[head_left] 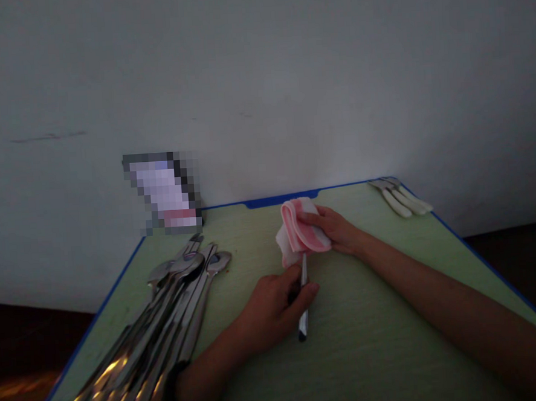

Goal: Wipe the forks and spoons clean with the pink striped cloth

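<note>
Near the middle of the table, my left hand is closed around the metal handle of a piece of cutlery, which points away from me. Its far end disappears into a folded pink and white cloth, so I cannot tell whether it is a fork, spoon or knife. My right hand grips that cloth from the right side, thumb on top, with the folds around the hidden end. A dark band circles my left wrist.
A pile of metal spoons and other cutlery lies along the left of the light green table. Several pale-handled forks rest at the far right corner. A blurred-out phone-like device leans against the wall behind.
</note>
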